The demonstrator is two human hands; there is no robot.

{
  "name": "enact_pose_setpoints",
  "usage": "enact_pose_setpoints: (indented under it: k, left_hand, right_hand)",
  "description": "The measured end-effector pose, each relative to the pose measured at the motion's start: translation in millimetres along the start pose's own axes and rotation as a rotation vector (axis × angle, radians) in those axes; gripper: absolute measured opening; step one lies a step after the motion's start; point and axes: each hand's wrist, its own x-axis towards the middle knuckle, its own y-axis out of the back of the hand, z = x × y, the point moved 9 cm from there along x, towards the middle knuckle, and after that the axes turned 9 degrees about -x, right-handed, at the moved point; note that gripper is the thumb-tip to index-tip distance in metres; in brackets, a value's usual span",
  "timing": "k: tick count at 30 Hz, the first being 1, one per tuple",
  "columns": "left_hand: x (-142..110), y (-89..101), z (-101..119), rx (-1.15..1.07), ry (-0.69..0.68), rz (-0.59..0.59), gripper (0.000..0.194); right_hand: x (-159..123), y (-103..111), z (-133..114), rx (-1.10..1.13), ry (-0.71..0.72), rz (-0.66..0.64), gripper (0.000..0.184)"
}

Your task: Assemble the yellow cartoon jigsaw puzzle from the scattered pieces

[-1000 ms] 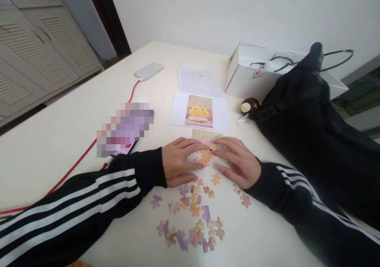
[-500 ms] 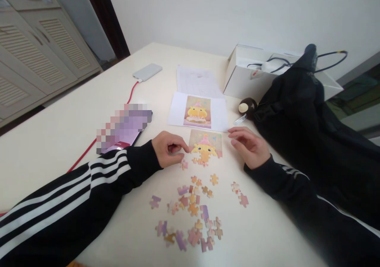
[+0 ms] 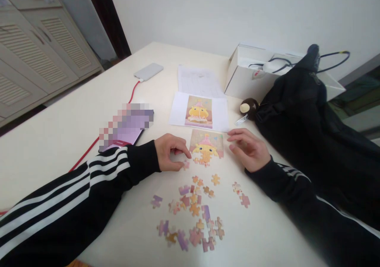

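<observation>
At the far left a red cable (image 3: 89, 151) runs across the white table (image 3: 59, 128) up to a grey power bank (image 3: 148, 71), and nearer the person a phone (image 3: 126, 125), its screen blurred out, lies just beyond the left sleeve. The left hand (image 3: 170, 151) rests on the table with its fingers curled in; thumb and forefinger close on a single pink puzzle piece (image 3: 185, 164) that lies at the lower left corner of the partly assembled puzzle (image 3: 206, 148), a small picture of a yellow character in a pink hat. Behind that puzzle lies a printed reference picture (image 3: 198, 111) of the same character on a white sheet, and behind it another sheet of paper (image 3: 199, 81). In front of both hands a scatter of loose puzzle pieces (image 3: 192, 211) in pink, purple and orange is spread over the table, a few of them off to the right. The right hand (image 3: 247, 150) lies just beside the puzzle's right edge, palm turned inward, fingers loosely bent and slightly apart, holding nothing. Past it sits a small brown plush toy (image 3: 248, 106), then an open white box (image 3: 255, 75) with cables inside, and a black bag (image 3: 308, 120) slumped across the right side of the table.
</observation>
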Motion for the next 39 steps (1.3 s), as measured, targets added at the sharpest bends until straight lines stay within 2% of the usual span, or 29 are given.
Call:
enact_pose_setpoints:
  k: [3, 6, 10, 14, 23, 31, 35, 39]
  left_hand:
    - [-0.3, -1.5, 1.1, 0.017, -0.013, -0.017, 0.020]
    - [-0.6, -2.6, 1.3, 0.026, -0.017, -0.039, 0.023]
    - [-0.9, -2.9, 0.4, 0.010, -0.014, -0.054, 0.025]
    - [-1.0, -2.8, 0.8, 0.015, -0.026, -0.061, 0.025]
    - [-1.6, -4.8, 0.2, 0.048, -0.007, -0.077, 0.034]
    - [-0.9, -6.1, 3.5, 0.072, -0.013, -0.030, 0.003]
    - [-0.7, -5.4, 4.3, 0.073, -0.013, 0.000, 0.013]
    - [-1.0, -5.6, 5.5, 0.086, -0.026, -0.008, 0.008]
  right_hand:
    - [-1.9, -0.1, -23.8, -0.002, 0.125, -0.033, 0.009]
    - [-8.8, -9.2, -49.2, 0.055, 0.254, -0.130, 0.007]
    - [-18.3, -24.4, -67.2, 0.114, 0.331, -0.259, 0.011]
    - [-21.6, -33.3, -66.8, 0.104, 0.342, -0.330, 0.013]
    - [-23.8, -32.0, -62.5, 0.158, 0.354, -0.303, 0.007]
    - [-23.1, -29.5, -62.8, 0.178, 0.336, -0.262, 0.005]
    - [-20.8, -29.8, -65.3, 0.164, 0.324, -0.304, 0.004]
    - [-16.7, -23.3, -60.1, 0.129, 0.288, -0.234, 0.002]
